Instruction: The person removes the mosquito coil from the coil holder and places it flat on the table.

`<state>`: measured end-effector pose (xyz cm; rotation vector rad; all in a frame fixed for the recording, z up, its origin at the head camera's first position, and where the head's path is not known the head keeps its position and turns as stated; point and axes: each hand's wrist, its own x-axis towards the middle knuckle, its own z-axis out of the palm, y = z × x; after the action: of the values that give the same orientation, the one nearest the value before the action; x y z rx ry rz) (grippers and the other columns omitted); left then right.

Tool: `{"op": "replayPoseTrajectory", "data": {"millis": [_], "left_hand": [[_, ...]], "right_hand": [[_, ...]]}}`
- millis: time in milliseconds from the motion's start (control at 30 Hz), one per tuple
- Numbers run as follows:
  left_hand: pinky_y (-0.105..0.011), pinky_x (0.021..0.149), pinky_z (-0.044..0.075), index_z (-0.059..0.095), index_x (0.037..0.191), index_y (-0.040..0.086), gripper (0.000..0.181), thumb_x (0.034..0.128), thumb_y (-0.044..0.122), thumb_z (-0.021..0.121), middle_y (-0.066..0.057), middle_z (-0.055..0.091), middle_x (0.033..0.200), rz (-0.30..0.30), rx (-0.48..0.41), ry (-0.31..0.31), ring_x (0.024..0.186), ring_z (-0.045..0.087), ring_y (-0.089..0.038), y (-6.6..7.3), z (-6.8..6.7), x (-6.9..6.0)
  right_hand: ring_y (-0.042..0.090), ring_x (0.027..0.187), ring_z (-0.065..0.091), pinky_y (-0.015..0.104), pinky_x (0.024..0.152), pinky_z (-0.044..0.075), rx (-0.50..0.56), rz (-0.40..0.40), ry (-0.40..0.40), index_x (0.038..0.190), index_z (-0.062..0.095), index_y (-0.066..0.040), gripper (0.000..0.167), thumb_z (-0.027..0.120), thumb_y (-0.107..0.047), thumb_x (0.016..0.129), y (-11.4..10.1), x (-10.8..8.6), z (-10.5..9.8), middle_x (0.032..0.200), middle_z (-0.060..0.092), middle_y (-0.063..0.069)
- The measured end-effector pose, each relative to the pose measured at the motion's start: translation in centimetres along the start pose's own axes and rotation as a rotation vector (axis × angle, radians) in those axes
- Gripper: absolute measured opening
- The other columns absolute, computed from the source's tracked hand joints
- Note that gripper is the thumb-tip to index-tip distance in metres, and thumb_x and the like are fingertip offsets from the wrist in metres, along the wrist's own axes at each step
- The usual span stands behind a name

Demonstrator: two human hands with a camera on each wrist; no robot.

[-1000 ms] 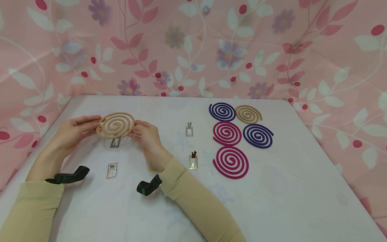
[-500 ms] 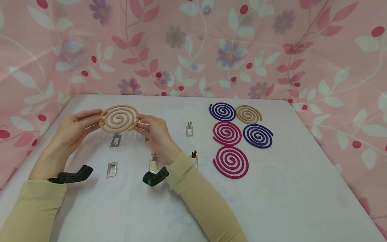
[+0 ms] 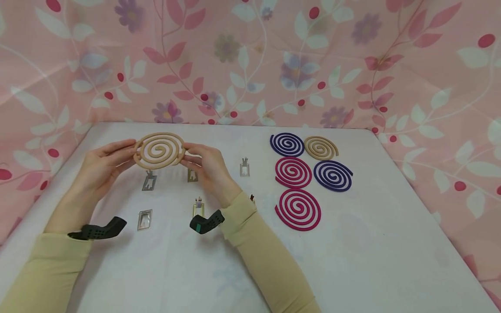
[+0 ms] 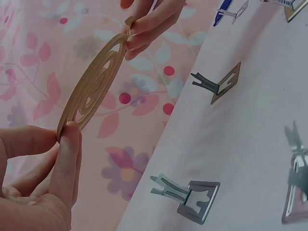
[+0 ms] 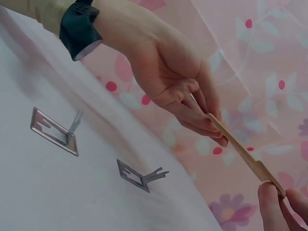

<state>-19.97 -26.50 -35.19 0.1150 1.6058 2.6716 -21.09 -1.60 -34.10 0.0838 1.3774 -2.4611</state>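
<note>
A tan mosquito coil (image 3: 158, 149) is held up above the table's far left part, tilted toward the head camera. My left hand (image 3: 102, 167) pinches its left edge between thumb and fingers. At the opposite edge, my right hand (image 3: 211, 167) grips it the same way. Seen almost edge-on in the left wrist view, the coil (image 4: 79, 98) is apart from the table. Below it lie small metal coil stands with raised forked prongs, one grey (image 3: 148, 183) and one darker (image 3: 193, 175) under the right fingers.
More stands lie around: silver (image 3: 244, 169), pale (image 3: 145, 220), and gold (image 3: 198, 208) partly behind the right wrist camera. My right sleeve mostly hides another. On the right rest navy coils (image 3: 287, 144), pink coils (image 3: 298, 209) and another tan coil (image 3: 320, 148). Floral cloth hangs behind.
Both hands have raised the tan coil and shifted it slightly right and away. Stands that the coil and right hand covered now show more; the right sleeve now hides one more.
</note>
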Motion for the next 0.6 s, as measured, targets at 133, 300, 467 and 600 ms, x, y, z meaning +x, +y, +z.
{"op": "replayPoseTrajectory", "data": {"millis": [133, 300, 467, 600], "left_hand": [[-0.028, 0.081, 0.06, 0.074, 0.109, -0.003, 0.026, 0.0933, -0.014, 0.056, -0.011, 0.076, 0.102, 0.002, -0.071, 0.004, 0.09, 0.075, -0.018, -0.4, 0.9, 0.0], [-0.03, 0.082, 0.06, 0.073, 0.107, -0.007, 0.026, 0.0929, -0.017, 0.054, -0.016, 0.076, 0.1, 0.007, -0.188, -0.006, 0.088, 0.075, -0.021, -0.8, 2.3, -0.1], [-0.03, 0.081, 0.06, 0.073, 0.106, -0.008, 0.023, 0.0924, -0.016, 0.056, -0.015, 0.076, 0.099, 0.011, -0.219, 0.017, 0.088, 0.075, -0.021, -1.2, 3.3, -0.3], [-0.03, 0.082, 0.06, 0.072, 0.106, -0.008, 0.022, 0.0925, -0.016, 0.056, -0.015, 0.075, 0.099, 0.009, -0.23, 0.009, 0.088, 0.075, -0.021, -1.5, 3.8, -0.5]], "right_hand": [[0.018, 0.091, 0.069, 0.034, 0.091, 0.058, -0.038, -0.04, -0.024, 0.117, 0.068, 0.009, 0.025, 0.056, 0.002, 0.096, -0.7, 0.3, -0.9, 0.115, 0.07, 0.011], [0.016, 0.085, 0.07, 0.034, 0.087, 0.059, -0.063, -0.085, -0.027, 0.116, 0.069, 0.009, 0.024, 0.061, 0.005, 0.093, -1.3, 0.5, -1.7, 0.108, 0.072, 0.016], [0.016, 0.084, 0.07, 0.034, 0.087, 0.059, -0.075, -0.102, -0.013, 0.117, 0.069, 0.007, 0.025, 0.063, 0.005, 0.093, -1.7, 0.5, -2.1, 0.11, 0.072, 0.017], [0.016, 0.083, 0.07, 0.036, 0.086, 0.06, -0.075, -0.12, 0.01, 0.121, 0.067, 0.007, 0.03, 0.066, 0.006, 0.091, -1.9, 0.6, -2.4, 0.106, 0.072, 0.016]]}}
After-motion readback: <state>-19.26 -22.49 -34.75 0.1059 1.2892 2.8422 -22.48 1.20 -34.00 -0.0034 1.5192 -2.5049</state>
